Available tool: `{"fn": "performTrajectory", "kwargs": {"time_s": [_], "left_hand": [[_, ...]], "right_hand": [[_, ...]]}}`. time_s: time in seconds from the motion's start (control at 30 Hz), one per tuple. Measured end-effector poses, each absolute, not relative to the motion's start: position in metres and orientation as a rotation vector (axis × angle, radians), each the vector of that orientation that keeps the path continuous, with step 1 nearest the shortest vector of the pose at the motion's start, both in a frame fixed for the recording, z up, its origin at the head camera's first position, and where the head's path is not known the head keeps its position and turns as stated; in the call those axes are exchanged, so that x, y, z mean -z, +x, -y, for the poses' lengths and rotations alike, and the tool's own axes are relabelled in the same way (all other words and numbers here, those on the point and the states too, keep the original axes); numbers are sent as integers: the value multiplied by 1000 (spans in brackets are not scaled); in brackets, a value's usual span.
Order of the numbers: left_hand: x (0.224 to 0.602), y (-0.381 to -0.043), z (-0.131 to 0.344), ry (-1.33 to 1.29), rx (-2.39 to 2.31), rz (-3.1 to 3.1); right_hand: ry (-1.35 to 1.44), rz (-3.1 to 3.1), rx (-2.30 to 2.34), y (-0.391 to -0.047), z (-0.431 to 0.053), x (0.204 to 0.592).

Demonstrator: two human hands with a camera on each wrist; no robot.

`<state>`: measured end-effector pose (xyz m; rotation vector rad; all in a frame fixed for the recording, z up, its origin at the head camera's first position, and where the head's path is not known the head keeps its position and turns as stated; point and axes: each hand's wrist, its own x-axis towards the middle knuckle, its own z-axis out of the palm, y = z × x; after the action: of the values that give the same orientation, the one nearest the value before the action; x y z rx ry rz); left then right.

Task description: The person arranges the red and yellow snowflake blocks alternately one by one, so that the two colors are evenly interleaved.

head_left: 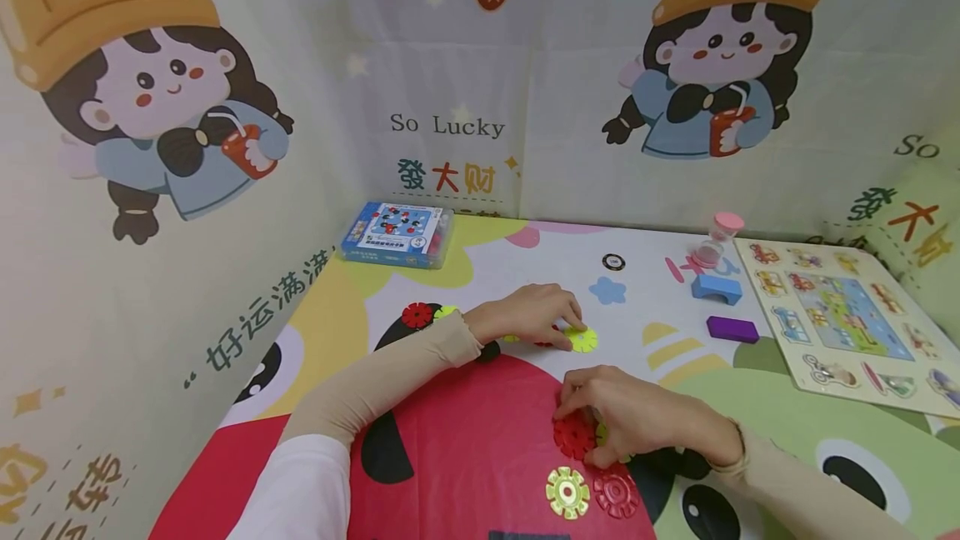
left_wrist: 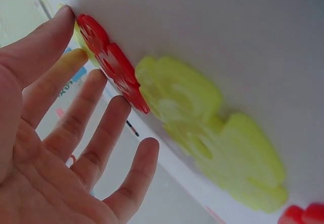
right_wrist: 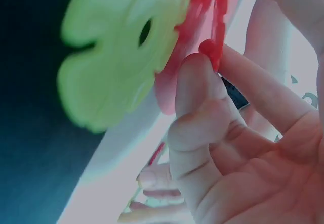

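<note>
In the head view, my left hand (head_left: 534, 315) reaches over a row of notched plastic snowflake discs. Thumb and index fingertips touch the edge of the yellow-green disc (head_left: 582, 340) at the row's right end; the other fingers are loosely extended. Beside it in the left wrist view lie a red disc (left_wrist: 114, 62) and another yellow-green disc (left_wrist: 202, 128). Nearer the body, my right hand (head_left: 633, 411) pinches a red snowflake disc (head_left: 575, 435), which stands tilted in the right wrist view. A yellow-green disc (right_wrist: 116, 57) is close to those fingertips, partly hidden by the hand in the head view.
Below the right hand lie a yellow disc (head_left: 567, 492) and a red disc (head_left: 617, 492). A clear-sided box (head_left: 397, 234) stands at the back left. To the right are a blue arch block (head_left: 716, 288), purple block (head_left: 732, 329), sand timer (head_left: 716, 240) and puzzle board (head_left: 855, 319).
</note>
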<state>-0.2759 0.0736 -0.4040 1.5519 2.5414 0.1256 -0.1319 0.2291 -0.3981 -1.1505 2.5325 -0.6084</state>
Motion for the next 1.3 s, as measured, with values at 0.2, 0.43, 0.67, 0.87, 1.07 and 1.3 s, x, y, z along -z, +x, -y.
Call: {"fn": "performTrajectory", "kwargs": {"time_s": [0.2,0.43,0.67,0.87,1.07,1.3], "left_hand": [[404,-277,-74,1560,-134,-2534],[405,-278,-76,1539,-156,-2528],[403,-275,-77,1510,-159,-2526],[400,-275,-78,1507,-157,-2523],[396,-279,-81,1561,-123,-2505],[397,-285,-98,1656,-146,-2451]], "right_hand": [[-1071,-2738,610,-144,-250,389],[-953,-2969,606,-185,-300,393],[-988,-2909,691,-200,-317,413],[-902,-2964,617,-195,-310,413],[-854,-3008,584,-161,-285,404],[-1348,-2598,538,-98,-235,399]]}}
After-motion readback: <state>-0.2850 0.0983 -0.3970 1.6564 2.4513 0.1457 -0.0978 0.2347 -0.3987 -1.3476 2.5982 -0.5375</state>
